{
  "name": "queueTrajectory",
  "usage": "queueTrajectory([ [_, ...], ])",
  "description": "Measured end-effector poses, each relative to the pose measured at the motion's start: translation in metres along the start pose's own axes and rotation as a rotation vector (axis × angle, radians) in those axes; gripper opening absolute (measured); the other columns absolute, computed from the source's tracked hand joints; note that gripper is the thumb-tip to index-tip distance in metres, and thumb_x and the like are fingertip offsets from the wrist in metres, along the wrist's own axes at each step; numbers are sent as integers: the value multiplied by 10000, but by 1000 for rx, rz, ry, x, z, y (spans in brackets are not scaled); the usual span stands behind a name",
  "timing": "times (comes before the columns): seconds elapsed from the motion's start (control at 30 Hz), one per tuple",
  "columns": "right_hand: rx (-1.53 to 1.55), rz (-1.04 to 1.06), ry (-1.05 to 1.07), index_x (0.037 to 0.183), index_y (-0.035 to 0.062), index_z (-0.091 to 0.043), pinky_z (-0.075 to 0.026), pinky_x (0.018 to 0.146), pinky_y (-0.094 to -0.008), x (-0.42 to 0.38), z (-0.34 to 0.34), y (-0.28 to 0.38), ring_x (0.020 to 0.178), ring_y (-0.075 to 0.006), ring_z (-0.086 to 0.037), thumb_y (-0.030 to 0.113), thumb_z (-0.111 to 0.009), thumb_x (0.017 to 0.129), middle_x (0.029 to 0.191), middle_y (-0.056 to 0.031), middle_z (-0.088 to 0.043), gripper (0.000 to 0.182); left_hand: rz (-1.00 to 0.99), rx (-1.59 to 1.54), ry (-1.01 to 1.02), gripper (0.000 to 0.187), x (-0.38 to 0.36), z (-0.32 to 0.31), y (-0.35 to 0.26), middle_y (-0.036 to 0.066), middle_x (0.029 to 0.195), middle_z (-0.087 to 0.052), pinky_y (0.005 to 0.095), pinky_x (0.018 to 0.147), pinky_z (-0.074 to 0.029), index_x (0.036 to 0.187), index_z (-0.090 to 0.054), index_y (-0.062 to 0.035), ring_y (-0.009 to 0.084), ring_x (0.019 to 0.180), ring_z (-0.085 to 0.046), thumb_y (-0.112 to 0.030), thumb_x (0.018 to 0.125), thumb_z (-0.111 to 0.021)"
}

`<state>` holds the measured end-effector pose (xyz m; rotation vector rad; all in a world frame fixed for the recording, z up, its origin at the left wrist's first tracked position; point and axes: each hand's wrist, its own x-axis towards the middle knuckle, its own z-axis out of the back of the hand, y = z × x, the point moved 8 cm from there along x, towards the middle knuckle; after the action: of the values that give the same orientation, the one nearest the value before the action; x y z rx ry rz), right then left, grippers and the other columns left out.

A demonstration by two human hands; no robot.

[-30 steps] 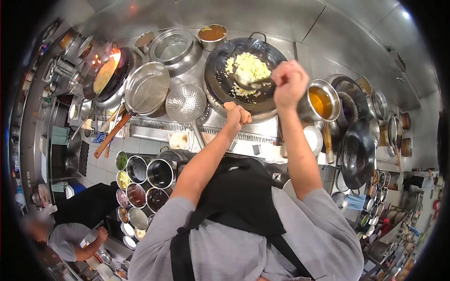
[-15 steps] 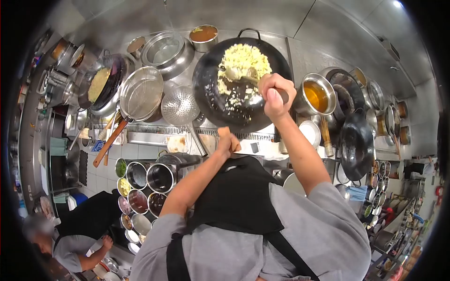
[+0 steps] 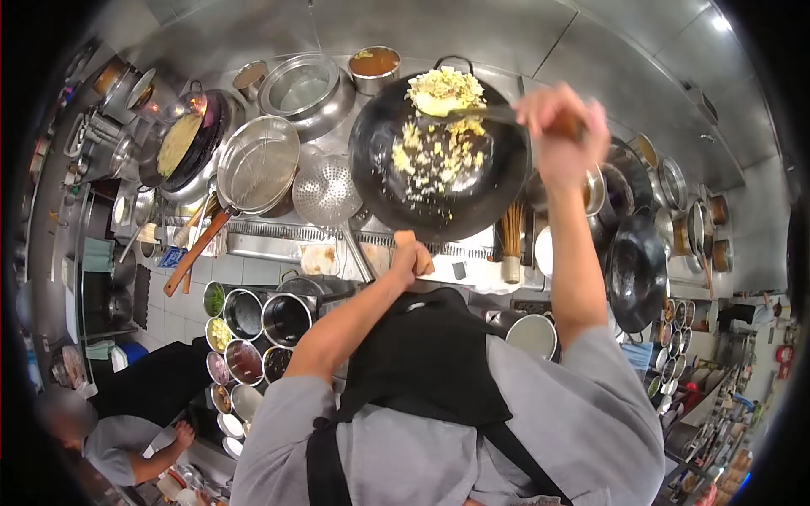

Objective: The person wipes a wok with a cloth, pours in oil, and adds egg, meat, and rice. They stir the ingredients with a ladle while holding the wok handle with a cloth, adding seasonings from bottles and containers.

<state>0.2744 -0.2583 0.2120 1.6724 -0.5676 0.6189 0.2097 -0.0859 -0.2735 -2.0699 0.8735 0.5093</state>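
Observation:
A black wok (image 3: 380,181) sits on the stove in front of me, with yellow-and-white chopped food (image 3: 445,88), like scrambled egg, heaped at its far side and scattered bits across its middle. My left hand (image 3: 413,257) is closed around the wok's tan handle (image 3: 405,238) at the near rim. Over the wok's right edge, my right hand (image 3: 564,126) grips the brown grip of a ladle (image 3: 489,113). Its dark shaft reaches left to the heap, and its bowl is hard to make out among the food.
Left of the wok lie a perforated skimmer (image 3: 327,190) and a wire strainer (image 3: 257,164). Pots (image 3: 374,67) stand behind. A bamboo brush (image 3: 511,240) and a second wok (image 3: 637,270) are on the right. Ingredient containers (image 3: 245,314) and a co-worker (image 3: 126,422) are at lower left.
My right hand has moved up and right with the ladle. The food has shifted to the wok's far side, with more bits spread below. My left hand stays at the handle.

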Motion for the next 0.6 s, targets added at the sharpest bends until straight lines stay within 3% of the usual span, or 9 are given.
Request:
queueTrajectory([
  [0.07, 34, -132, -245, 855, 5, -533, -457, 755, -365, -48, 3, 18, 819, -209, -530, 450, -365, 978, 862, -139, -575, 491, -34, -58, 79, 176, -30, -27, -18, 140, 685, -560, 374, 475, -454, 793, -549, -13, 266, 551, -572, -139, 882, -465],
  [0.13, 211, -533, -569, 1096, -13, -549, -500, 760, -384, -130, 10, -11, 777, -218, -537, 445, -409, 979, 921, -150, -575, 493, -38, -95, 164, 148, -36, -44, -29, 136, 714, -570, 382, 504, -484, 818, -564, -4, 268, 610, -599, -122, 860, -485],
  [0.23, 862, -1351, -487, 1236, 8, -500, -467, 417, -227, -266, 4, -102, 504, -112, -495, 299, -487, 993, 847, -86, -562, 379, -131, -126, -3, 156, 2, -50, -41, 118, 751, -591, 381, 582, -529, 827, -582, 0, 242, 666, -617, -127, 852, -496],
  [0.27, 864, -1352, -497, 1236, 8, -500, -467, 417, -227, -282, 12, -117, 504, -112, -495, 299, -487, 993, 847, -86, -562, 379, -152, -138, 67, 143, 8, -62, -52, 107, 761, -596, 373, 605, -539, 828, -579, -8, 233, 687, -618, -127, 850, -504],
  [0.33, 920, -1205, -349, 1249, 10, -478, -308, 275, -157, -265, 17, -138, 376, -40, -374, 217, -463, 1008, 716, -22, -481, 318, -143, -144, 47, 83, 19, -75, -66, 92, 785, -589, 354, 564, -525, 830, -541, -19, 209, 684, -613, -87, 841, -495],
  [0.37, 898, -1266, -341, 1244, 3, -470, -344, 280, -185, -260, 23, -141, 387, -35, -368, 157, -449, 1005, 642, 23, -394, 286, -106, -143, 56, 31, 22, -79, -67, 85, 796, -578, 339, 526, -510, 837, -505, -17, 192, 658, -608, -35, 825, -482],
  [0.5, 164, -1275, -294, 1247, 38, -452, -345, 285, -211, -229, 22, -105, 377, -55, -363, 155, -463, 992, 634, 18, -404, 281, -156, -98, 25, 98, 21, -85, -85, 81, 802, -582, 350, 500, -514, 883, -515, -19, 202, 628, -610, -111, 864, -543],
  [0.57, -50, -1281, -172, 1257, 56, -436, -326, 281, -230, -232, 29, -111, 376, -57, -370, 178, -492, 976, 644, 5, -429, 311, -80, -7, 52, 258, 16, -86, -85, 61, 871, -607, 359, 603, -537, 974, -556, -50, 180, 746, -628, -281, 898, -643],
  [0.6, -430, -1270, -37, 1267, 51, -422, -397, 348, -293, -234, 38, -112, 432, -132, -468, 185, -519, 955, 683, -51, -498, 353, -53, 82, 76, 401, 6, -85, -87, 66, 888, -612, 363, 616, -543, 1038, -547, -60, 204, 757, -639, -420, 894, -647],
])
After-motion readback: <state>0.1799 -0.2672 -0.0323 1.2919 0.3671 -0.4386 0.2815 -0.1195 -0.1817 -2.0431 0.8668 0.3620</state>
